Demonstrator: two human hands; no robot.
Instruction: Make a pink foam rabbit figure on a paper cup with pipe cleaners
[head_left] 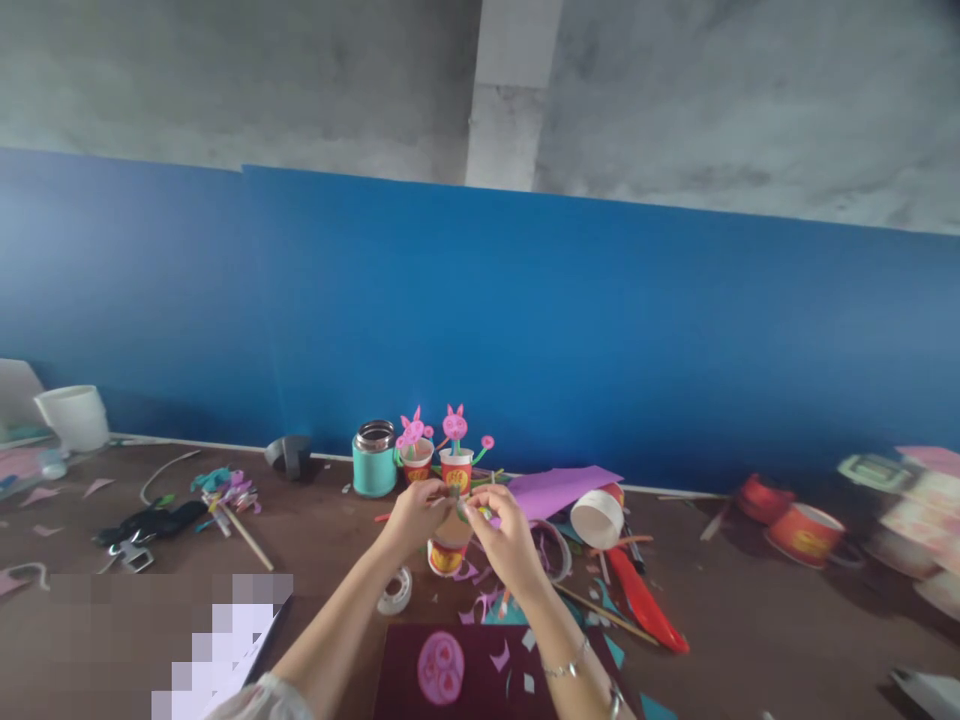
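My left hand (pixel 415 512) and my right hand (pixel 504 528) meet in front of me, fingers pinched close together. Between the fingertips is a small greenish bit, too blurred to name. Just below them stands a red and yellow paper cup (pixel 446 558), its upper part partly hidden by my fingers. Behind my hands are two decorated paper cups, the left one (pixel 417 466) and the right one (pixel 456 470), each topped with a pink paper animal face. On the dark red board (pixel 401 660) nearest me lies a pink paper oval (pixel 441 668) with drawn markings.
A teal thermos (pixel 374 466) stands open left of the decorated cups. A tape roll (pixel 394 591) lies by my left forearm. To the right are purple paper (pixel 562 490), a tipped white cup (pixel 598 517), a red balloon-like item (pixel 646 605) and scraps. A blue panel (pixel 525 320) rises behind the table.
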